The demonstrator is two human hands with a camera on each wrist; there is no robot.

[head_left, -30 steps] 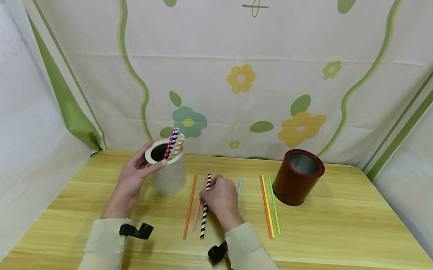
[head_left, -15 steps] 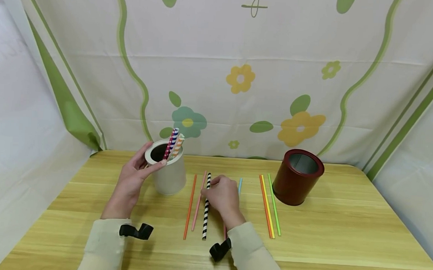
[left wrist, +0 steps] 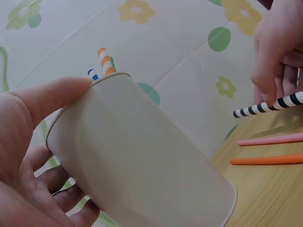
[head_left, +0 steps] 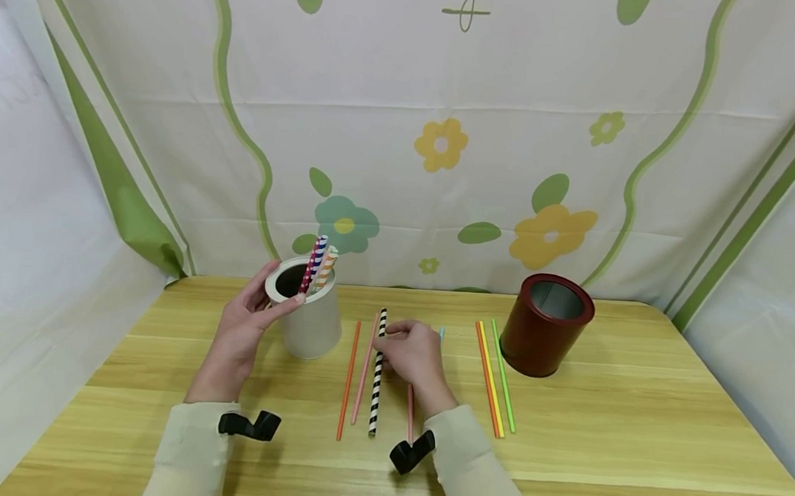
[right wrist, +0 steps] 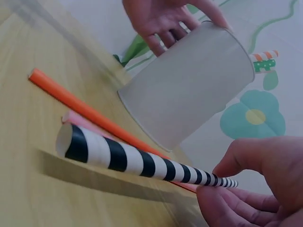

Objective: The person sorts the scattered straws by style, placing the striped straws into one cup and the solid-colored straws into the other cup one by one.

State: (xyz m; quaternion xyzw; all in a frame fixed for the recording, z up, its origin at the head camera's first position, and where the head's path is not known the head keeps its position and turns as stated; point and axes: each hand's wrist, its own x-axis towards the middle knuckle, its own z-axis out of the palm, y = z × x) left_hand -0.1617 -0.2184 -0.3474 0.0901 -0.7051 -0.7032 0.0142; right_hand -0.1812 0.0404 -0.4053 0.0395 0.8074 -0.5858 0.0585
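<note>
My left hand (head_left: 239, 337) grips a white can (head_left: 312, 329), thumb at the rim and fingers behind its side. Several patterned paper straws (head_left: 317, 263) stand in that can, leaning right. In my right hand (head_left: 417, 358), thumb and fingers pinch a black-and-white striped straw (head_left: 374, 402) near its upper part. The right wrist view shows this striped straw (right wrist: 128, 158) raised over the wood, its shadow below. Beside it on the table lie a pink straw (head_left: 363, 376) and an orange straw (head_left: 348, 383). Another pink straw (head_left: 410, 411) lies partly hidden by my right wrist.
A dark red can (head_left: 547, 328) stands on the right of the wooden table (head_left: 663, 422). To its left lie an orange straw (head_left: 488, 381), a yellow straw (head_left: 493, 382) and a green straw (head_left: 503, 378). A blue straw (head_left: 442, 334) shows behind my right hand. A flowered cloth (head_left: 375, 158) hangs behind.
My right hand has shifted slightly to the right and lifted the striped straw a little off the table. The left hand and white can have stayed put.
</note>
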